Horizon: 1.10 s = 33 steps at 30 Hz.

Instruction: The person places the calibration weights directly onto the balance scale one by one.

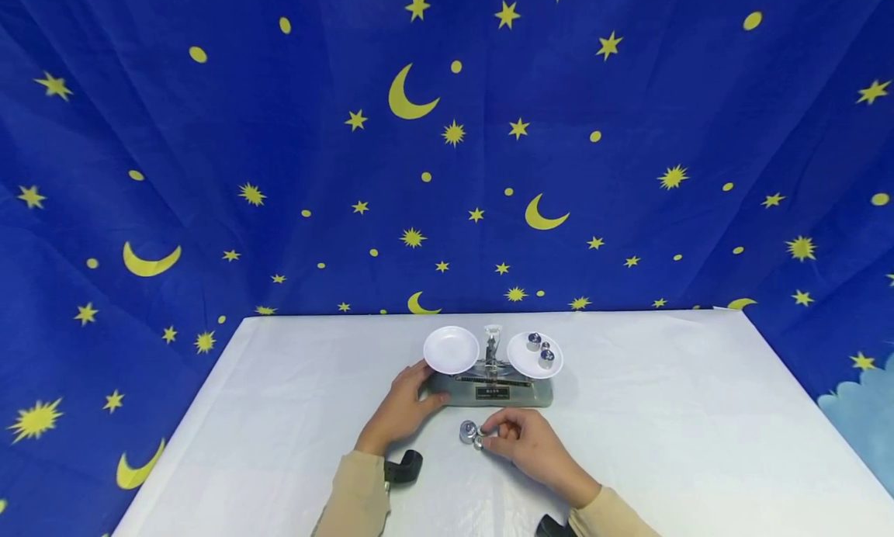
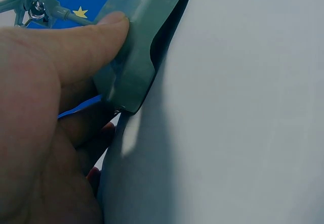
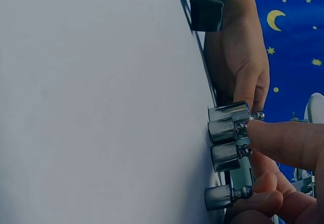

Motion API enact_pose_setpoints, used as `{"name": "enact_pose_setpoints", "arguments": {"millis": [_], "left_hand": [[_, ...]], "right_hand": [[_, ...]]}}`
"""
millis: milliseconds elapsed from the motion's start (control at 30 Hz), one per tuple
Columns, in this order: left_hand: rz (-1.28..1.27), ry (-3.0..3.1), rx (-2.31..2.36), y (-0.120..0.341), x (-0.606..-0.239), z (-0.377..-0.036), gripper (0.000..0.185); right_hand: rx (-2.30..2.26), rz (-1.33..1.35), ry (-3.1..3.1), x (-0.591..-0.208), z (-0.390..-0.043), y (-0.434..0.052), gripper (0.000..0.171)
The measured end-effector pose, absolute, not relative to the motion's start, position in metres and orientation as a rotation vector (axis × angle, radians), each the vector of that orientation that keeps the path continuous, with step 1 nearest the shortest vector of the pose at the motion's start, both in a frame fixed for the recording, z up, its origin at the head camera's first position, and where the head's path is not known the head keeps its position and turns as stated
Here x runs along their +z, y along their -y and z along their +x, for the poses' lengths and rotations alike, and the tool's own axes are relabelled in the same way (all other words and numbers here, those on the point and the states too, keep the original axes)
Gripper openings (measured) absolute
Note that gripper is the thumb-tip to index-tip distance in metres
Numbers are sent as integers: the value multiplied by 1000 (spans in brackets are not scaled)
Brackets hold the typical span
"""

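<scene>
Right hand (image 1: 534, 444) fingertips pinch weights (image 1: 471, 434) (table, before scale (image 1: 492, 389)); left hand (image 1: 401, 409) grips scale base.

The little weights (image 3: 229, 128) are shiny metal, smooth like mirrors. The scale base (image 2: 134, 67) looks like dull grey painted metal. Its two pans (image 1: 451, 349) look like smooth white plastic. The table cover (image 1: 670, 428) is white and a bit shiny. The backdrop (image 1: 209, 133) is soft blue cloth with yellow stars.

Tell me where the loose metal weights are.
In the head view, the weights stand on the white table just before the balance scale, at the right hand fingertips.
</scene>
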<state>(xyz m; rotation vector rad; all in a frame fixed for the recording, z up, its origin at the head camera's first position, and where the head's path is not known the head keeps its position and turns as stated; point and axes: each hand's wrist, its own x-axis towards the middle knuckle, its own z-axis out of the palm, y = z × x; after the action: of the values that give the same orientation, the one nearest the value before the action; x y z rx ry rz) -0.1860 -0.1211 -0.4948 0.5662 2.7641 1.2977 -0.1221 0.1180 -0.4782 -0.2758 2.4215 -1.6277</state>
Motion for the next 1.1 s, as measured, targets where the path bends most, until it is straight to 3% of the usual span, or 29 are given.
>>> {"name": "enact_pose_setpoints", "arguments": {"millis": [1100], "left_hand": [[580,-2759,1299,121,-494,-185,63]], "right_hand": [[-1515,-309,-2459,-485,-129,-126,10]]}}
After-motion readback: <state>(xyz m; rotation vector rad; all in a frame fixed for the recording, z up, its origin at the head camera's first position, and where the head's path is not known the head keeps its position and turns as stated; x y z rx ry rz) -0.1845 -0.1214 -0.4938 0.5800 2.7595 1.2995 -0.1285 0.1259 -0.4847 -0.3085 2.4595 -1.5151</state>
